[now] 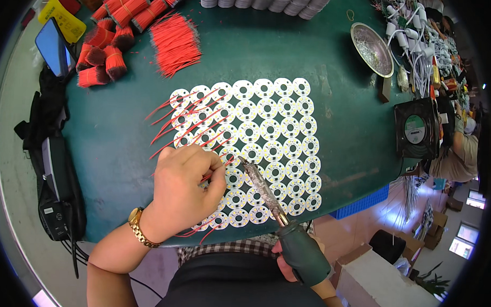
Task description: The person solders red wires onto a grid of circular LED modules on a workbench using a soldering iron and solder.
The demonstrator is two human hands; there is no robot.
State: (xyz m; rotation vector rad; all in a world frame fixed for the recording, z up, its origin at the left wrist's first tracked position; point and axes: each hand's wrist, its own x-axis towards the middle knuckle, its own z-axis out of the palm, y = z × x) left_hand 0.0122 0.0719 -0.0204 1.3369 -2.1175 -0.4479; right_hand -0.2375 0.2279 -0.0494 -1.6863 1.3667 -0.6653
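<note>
Round white LED boards (271,143) with centre holes lie in rows on a green table. Red wires (195,119) stick out leftward from several boards in the left columns. My left hand (188,178), with a gold watch on its wrist, is closed over the left side of the rows, thumb and finger pinching a red wire (230,160) at a board. My right hand (287,266) grips the dark green handle of a soldering iron (301,253), which partly hides the fingers. The iron's tip reaches the board beside my left fingertips.
Loose red wires (176,45) and tied wire bundles (129,11) lie at the far left. A phone (54,46) leans at the left edge. A metal bowl (371,49) and a black fan (416,128) stand on the right. Grey stacks (261,0) line the far edge.
</note>
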